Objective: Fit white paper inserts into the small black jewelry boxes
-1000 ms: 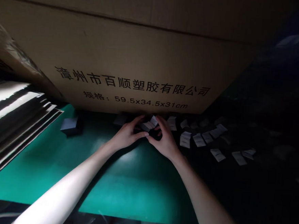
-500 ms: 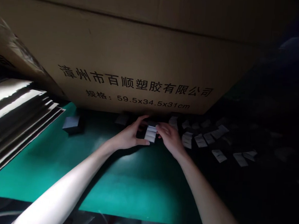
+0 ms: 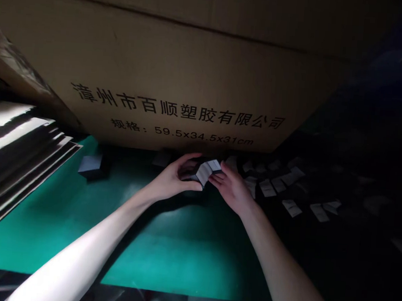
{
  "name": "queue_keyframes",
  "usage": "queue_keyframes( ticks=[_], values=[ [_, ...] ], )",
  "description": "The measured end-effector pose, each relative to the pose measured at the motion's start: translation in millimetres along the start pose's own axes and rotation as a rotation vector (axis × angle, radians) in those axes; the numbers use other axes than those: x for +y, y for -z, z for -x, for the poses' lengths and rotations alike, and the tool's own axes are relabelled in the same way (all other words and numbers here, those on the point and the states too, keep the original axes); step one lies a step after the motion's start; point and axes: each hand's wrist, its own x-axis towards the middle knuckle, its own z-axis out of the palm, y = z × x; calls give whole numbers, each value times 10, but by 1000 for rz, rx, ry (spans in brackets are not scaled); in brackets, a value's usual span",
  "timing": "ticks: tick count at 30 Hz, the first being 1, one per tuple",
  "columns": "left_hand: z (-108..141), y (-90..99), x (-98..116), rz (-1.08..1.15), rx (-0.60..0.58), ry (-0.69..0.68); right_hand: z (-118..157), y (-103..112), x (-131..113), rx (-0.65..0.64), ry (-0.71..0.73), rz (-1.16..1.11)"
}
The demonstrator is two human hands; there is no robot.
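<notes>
Between my hands is a small dark ring box [image 3: 204, 172] with a pale lining, its two halves spread at an angle. My left hand [image 3: 173, 178] grips its left side, thumb at the near edge and fingers curled behind. On the other side, my right hand [image 3: 232, 185] holds the right half between thumb and fingers. A closed dark box [image 3: 90, 165] sits on the green mat [image 3: 176, 249] to the left. Another dark box [image 3: 162, 159] lies in shadow behind my left hand. Several pale pieces with thin dark marks [image 3: 268, 188] are scattered to the right.
A large printed cardboard carton [image 3: 178, 75] stands across the back of the mat. Flat sheets of board [image 3: 18, 156] are stacked at the left. Deep shadow covers the right side, hiding detail there.
The pale-lined box has opened wider, its right half now tilted up to the right. My right hand has turned and shifted slightly, its fingers now under that half.
</notes>
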Motion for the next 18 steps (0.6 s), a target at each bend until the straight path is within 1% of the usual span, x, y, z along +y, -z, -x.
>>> queue_keyframes(
  ticks=[2,4,7,10,14,16,18],
  values=[
    [2,-12,12,-26,47,-14,17,-17,12,-18,17,-7],
    [2,-29,13,-40,97,-24,37,-33,30,-36,85,33],
    [-11,-47,-14,-45,147,-70,61,-58,77,-69,212,167],
    [-20,-38,-49,-119,180,-124,57,-73,133,-98,281,304],
    [5,6,-47,-396,156,-170,20,-51,192,-110,332,415],
    [23,40,-46,-570,112,-219,4,-32,231,-98,419,501],
    [32,87,-60,-751,58,-293,0,-20,281,-77,545,642]
  ],
)
